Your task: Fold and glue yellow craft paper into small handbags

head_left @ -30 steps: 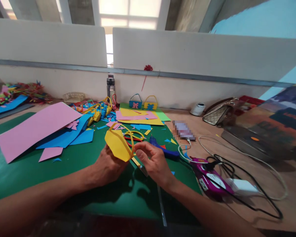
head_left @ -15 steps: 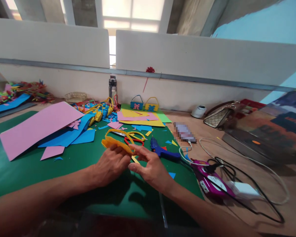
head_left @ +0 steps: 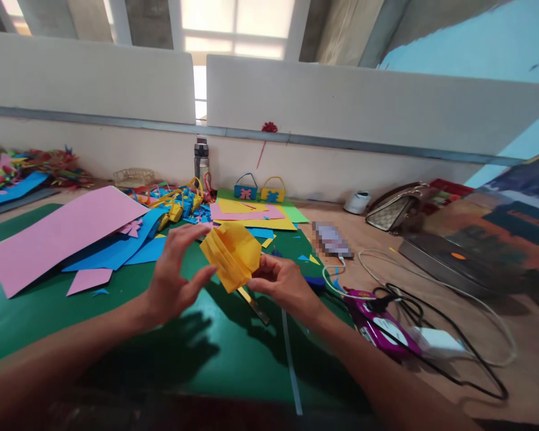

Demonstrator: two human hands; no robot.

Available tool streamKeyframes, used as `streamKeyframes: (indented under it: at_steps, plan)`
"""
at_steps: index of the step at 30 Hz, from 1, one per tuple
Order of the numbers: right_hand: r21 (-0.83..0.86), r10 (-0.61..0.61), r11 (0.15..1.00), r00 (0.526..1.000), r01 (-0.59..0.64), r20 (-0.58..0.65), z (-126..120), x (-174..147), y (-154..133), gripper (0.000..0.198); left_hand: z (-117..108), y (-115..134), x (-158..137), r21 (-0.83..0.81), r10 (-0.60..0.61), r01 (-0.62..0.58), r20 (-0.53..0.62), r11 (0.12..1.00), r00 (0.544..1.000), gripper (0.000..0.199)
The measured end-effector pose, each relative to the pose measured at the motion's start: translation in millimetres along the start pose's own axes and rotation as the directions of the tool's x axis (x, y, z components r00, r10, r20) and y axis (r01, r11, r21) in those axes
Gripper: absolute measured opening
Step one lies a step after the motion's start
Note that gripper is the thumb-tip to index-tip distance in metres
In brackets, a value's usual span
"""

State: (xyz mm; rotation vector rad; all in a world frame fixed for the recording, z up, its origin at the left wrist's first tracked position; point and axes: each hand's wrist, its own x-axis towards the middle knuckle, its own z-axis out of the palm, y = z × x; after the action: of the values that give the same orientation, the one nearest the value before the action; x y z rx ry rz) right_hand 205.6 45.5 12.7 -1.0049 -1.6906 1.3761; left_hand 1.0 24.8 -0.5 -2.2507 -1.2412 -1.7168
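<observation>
A small folded yellow paper bag (head_left: pixel 232 254) is tilted in mid-air above the green mat (head_left: pixel 161 353), its pleated side facing me. My right hand (head_left: pixel 290 284) pinches its lower right edge between thumb and fingers. On the other side, my left hand (head_left: pixel 173 278) is open, thumb and fingers spread apart near the bag's left edge; whether a fingertip touches it I cannot tell. Under the bag, a narrow strip with a dark end (head_left: pixel 256 308) lies on the mat. Behind my right hand, the blue glue gun (head_left: pixel 315 283) is mostly hidden.
Pink sheet (head_left: pixel 67 236) and blue sheets (head_left: pixel 117 248) lie at left. Behind are a heap of small yellow and blue bags (head_left: pixel 179 203), two finished handbags (head_left: pixel 245 191) and a bottle (head_left: pixel 201 161). A phone (head_left: pixel 332 239), purple power strip (head_left: pixel 386 332) and cables lie at right.
My left hand has let go of the yellow bag and spread open to the left. My right hand now holds the bag, which has turned to show its pleated side.
</observation>
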Motion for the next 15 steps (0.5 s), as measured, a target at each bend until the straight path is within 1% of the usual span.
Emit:
streamKeyframes:
  at_steps: [1, 2, 3, 4, 5, 6, 7, 8, 9, 12, 15]
  plan:
    - [0.024, 0.013, 1.000, 1.000, -0.013, 0.017, -2.8, 0.2, -2.0, 0.024, -0.5, -3.1, 4.5, -0.099, -0.168, 0.171, 0.035, 0.980, 0.985, 0.050]
    - [0.042, 0.021, 0.999, 0.999, -0.022, 0.037, -5.2, 0.3, -3.4, 0.027, 0.3, -6.7, 8.2, -0.209, -0.317, 0.333, 0.103, 0.920, 0.943, 0.052]
    - [0.055, 0.025, 0.998, 0.998, -0.028, 0.061, -7.3, 0.3, -4.3, 0.028, 1.9, -10.5, 11.0, -0.304, -0.433, 0.480, 0.211, 0.823, 0.876, 0.051]
    - [0.064, 0.027, 0.997, 0.996, -0.033, 0.088, -9.0, 0.2, -4.6, 0.027, 4.2, -14.2, 12.7, -0.393, -0.480, 0.590, 0.348, 0.705, 0.805, 0.049]
    - [0.068, 0.029, 0.997, 0.993, -0.036, 0.113, -10.3, 0.2, -4.6, 0.026, 6.7, -17.5, 13.3, -0.445, -0.483, 0.680, 0.484, 0.583, 0.730, 0.047]
    - [0.062, 0.028, 0.997, 0.991, -0.036, 0.128, -11.3, 0.3, -4.3, 0.024, 9.1, -20.2, 12.9, -0.472, -0.471, 0.744, 0.578, 0.473, 0.666, 0.046]
    - [0.048, 0.025, 0.998, 0.991, -0.032, 0.130, -12.1, 0.5, -3.8, 0.022, 11.1, -22.1, 11.9, -0.484, -0.457, 0.783, 0.637, 0.390, 0.621, 0.046]
    - [0.027, 0.021, 0.999, 0.993, -0.024, 0.119, -12.8, 0.8, -3.3, 0.019, 12.5, -23.4, 10.4, -0.488, -0.444, 0.810, 0.677, 0.326, 0.587, 0.046]
    - [-0.003, 0.016, 1.000, 0.995, -0.016, 0.096, -13.3, 1.1, -3.0, 0.017, 13.3, -24.1, 8.8, -0.488, -0.439, 0.826, 0.699, 0.283, 0.564, 0.045]
    - [-0.150, -0.003, 0.989, 1.000, 0.005, 0.017, -13.9, 1.7, -2.8, 0.012, 13.5, -24.2, 5.0, -0.461, -0.447, 0.857, 0.732, 0.229, 0.514, 0.042]
    - [-0.337, -0.041, 0.941, 0.999, 0.031, -0.025, -13.5, 1.4, -3.1, 0.012, 13.5, -23.1, 3.2, -0.441, -0.457, 0.876, 0.750, 0.194, 0.479, 0.041]
